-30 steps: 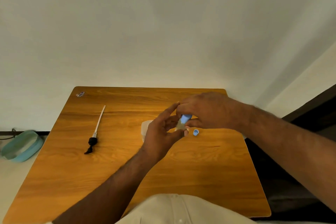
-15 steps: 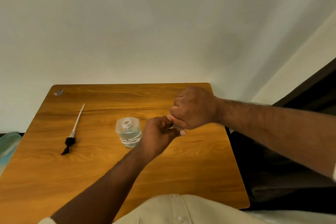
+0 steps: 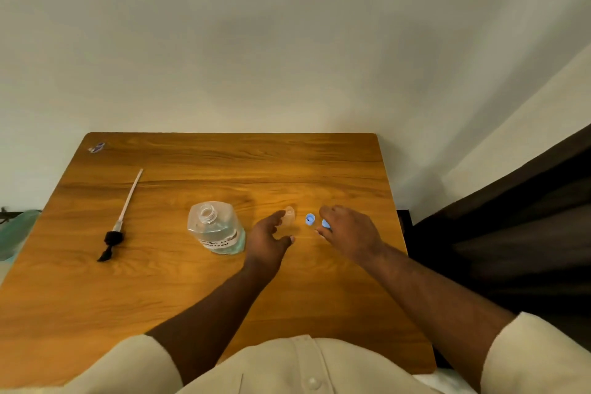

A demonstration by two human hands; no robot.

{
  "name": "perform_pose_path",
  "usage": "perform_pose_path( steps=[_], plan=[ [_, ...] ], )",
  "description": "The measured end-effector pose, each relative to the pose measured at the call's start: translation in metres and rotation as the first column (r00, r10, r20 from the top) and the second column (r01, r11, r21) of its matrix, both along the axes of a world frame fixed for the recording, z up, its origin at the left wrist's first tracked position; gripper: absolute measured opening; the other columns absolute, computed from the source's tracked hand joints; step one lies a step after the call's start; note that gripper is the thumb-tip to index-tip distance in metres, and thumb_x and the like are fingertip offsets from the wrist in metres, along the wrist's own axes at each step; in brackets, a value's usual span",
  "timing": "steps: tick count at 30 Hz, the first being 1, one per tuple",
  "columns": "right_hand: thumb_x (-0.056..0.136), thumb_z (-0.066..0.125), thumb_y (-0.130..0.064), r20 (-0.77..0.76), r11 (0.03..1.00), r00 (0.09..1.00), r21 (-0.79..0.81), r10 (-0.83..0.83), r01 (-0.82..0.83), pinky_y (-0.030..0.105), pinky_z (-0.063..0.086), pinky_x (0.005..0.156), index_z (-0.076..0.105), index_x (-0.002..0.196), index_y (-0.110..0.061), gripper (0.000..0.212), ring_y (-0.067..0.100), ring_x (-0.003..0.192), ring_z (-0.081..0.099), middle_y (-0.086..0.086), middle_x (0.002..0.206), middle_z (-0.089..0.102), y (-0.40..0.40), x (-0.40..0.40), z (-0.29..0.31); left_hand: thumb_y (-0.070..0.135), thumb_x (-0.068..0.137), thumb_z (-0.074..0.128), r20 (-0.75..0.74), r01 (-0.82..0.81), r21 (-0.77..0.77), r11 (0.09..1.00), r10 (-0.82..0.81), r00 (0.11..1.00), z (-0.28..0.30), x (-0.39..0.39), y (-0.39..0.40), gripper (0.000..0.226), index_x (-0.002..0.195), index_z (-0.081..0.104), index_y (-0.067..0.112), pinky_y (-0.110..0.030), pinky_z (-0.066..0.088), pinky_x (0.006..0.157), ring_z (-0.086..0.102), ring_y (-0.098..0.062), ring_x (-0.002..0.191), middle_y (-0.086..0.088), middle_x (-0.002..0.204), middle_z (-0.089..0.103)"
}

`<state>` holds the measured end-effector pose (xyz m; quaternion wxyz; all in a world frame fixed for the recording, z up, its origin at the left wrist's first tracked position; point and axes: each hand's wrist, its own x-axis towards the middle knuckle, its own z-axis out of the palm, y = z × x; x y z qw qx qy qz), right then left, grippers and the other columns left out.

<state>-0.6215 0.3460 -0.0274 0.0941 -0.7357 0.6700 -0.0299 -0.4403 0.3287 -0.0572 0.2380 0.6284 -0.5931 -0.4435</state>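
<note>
The left hand [image 3: 268, 240] is spread open beside the small clear bottle [image 3: 289, 218]. Its forefinger is just at the bottle's side and its thumb is held apart below, so it grips nothing. To me this looks like the point where the small bottle, with its top off, stands upright on the table [image 3: 319, 313] ready to be refilled.

The right hand [image 3: 350, 233] is a little to the right, its fingers curled down over a blue piece [image 3: 325, 223]. It seems to pinch the piece at the fingertips, though I can't make out how firmly. Between the two hands a blue cap [image 3: 310, 218] sits on the wood, near the small bottle but not touching it.

Further left stands the big bottle [image 3: 216, 229], its neck open and some clear liquid in the bottom. A pump [image 3: 123, 221] with a long tube lies well off to the left.

Next, I'd judge, the small bottle needs steadying, since it's light and narrow and would tip easily. The blue piece should be put down so a hand is free to lift the big bottle. The pour itself has to be careful, because the mouth is tiny.
</note>
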Motion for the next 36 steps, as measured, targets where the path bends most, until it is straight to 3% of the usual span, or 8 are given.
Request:
perform_pose_path(
  steps=[3, 11, 18, 23, 26, 31, 34, 36],
  plan=[
    [0.095, 0.049, -0.027, -0.027, 0.995, 0.999, 0.094, -0.042, 0.044, 0.032, 0.047, 0.072, 0.052, 0.115, -0.022, 0.021, 0.022, 0.099, 0.056, 0.002, 0.107, 0.06, -0.007, -0.009, -0.016, 0.011, 0.075, 0.08, 0.019, -0.048, 0.044, 0.998, 0.047, 0.999, -0.009, -0.002, -0.013, 0.068, 0.136, 0.052, 0.022, -0.035, 0.052, 0.084, 0.056, -0.018, 0.1, -0.008, 0.127, 0.059],
    [0.096, 0.045, -0.02, -0.024, 0.985, 0.995, 0.137, -0.099, 0.102, 0.033, 0.048, 0.07, 0.053, 0.117, -0.023, 0.022, 0.024, 0.096, 0.057, 0.004, 0.107, 0.06, -0.028, -0.014, -0.037, 0.01, 0.071, 0.084, 0.031, -0.102, 0.161, 0.982, 0.098, 0.995, -0.039, -0.018, -0.052, 0.086, 0.144, 0.041, 0.029, -0.049, 0.045, 0.105, 0.046, -0.029, 0.13, -0.011, 0.141, 0.047],
    [0.092, 0.054, -0.04, -0.003, 0.984, 0.992, 0.12, -0.129, 0.128, 0.034, 0.049, 0.076, 0.044, 0.135, -0.027, 0.046, 0.023, 0.101, 0.057, 0.003, 0.117, 0.06, -0.03, -0.02, -0.045, 0.012, 0.074, 0.08, 0.116, -0.127, 0.093, 0.988, 0.116, 0.986, -0.052, -0.028, -0.057, 0.043, 0.115, 0.067, 0.014, -0.041, 0.048, 0.099, 0.057, -0.027, 0.117, -0.008, 0.123, 0.063],
    [0.085, 0.064, -0.042, -0.042, 0.988, 0.989, -0.067, -0.143, 0.14, 0.034, 0.043, 0.083, 0.053, 0.131, -0.025, 0.051, 0.022, 0.106, 0.051, 0.0, 0.12, 0.061, -0.024, -0.02, -0.028, 0.02, 0.075, 0.081, 0.077, -0.081, -0.051, 0.995, 0.085, 0.993, -0.037, -0.023, -0.051, 0.037, 0.108, 0.067, 0.016, -0.037, 0.049, 0.093, 0.06, -0.023, 0.109, -0.004, 0.116, 0.065],
    [0.082, 0.07, -0.029, 0.216, 0.979, 0.964, -0.096, -0.154, 0.178, 0.035, 0.049, 0.081, 0.064, 0.119, -0.02, 0.039, 0.023, 0.101, 0.055, 0.002, 0.112, 0.065, -0.023, -0.005, -0.012, 0.028, 0.077, 0.079, -0.015, -0.074, -0.126, 0.989, 0.073, 0.997, -0.012, -0.012, -0.033, 0.03, 0.102, 0.065, 0.021, -0.038, 0.052, 0.088, 0.061, -0.017, 0.104, 0.002, 0.108, 0.067],
    [0.079, 0.073, -0.008, 0.662, 0.947, 0.71, -0.004, -0.239, 0.322, 0.04, 0.056, 0.073, 0.07, 0.107, -0.019, 0.03, 0.015, 0.084, 0.061, 0.0, 0.102, 0.067, -0.031, 0.037, -0.002, 0.023, 0.08, 0.077, -0.238, -0.126, -0.173, 0.977, 0.082, 0.968, 0.054, 0.019, -0.004, 0.025, 0.098, 0.061, 0.026, -0.031, 0.053, 0.088, 0.064, -0.005, 0.098, 0.014, 0.095, 0.068],
    [0.078, 0.076, -0.013, 0.788, 0.964, 0.57, 0.115, -0.235, 0.239, 0.042, 0.058, 0.072, 0.065, 0.115, -0.024, 0.041, 0.013, 0.098, 0.058, -0.009, 0.111, 0.057, -0.029, 0.072, -0.001, 0.019, 0.08, 0.078, -0.302, -0.102, -0.202, 0.974, 0.037, 0.953, 0.084, 0.053, 0.002, 0.026, 0.1, 0.062, 0.02, -0.029, 0.056, 0.084, 0.067, -0.005, 0.097, 0.011, 0.095, 0.07],
    [0.072, 0.081, -0.015, 0.824, 0.972, 0.516, 0.195, -0.235, 0.131, 0.043, 0.055, 0.084, 0.054, 0.129, -0.031, 0.066, 0.014, 0.119, 0.049, -0.008, 0.129, 0.05, -0.032, 0.095, 0.0, 0.016, 0.079, 0.076, -0.315, -0.089, -0.232, 0.969, 0.012, 0.949, 0.095, 0.078, 0.003, 0.026, 0.102, 0.063, 0.017, -0.031, 0.057, 0.081, 0.069, -0.008, 0.096, 0.007, 0.096, 0.071]
  ],
)
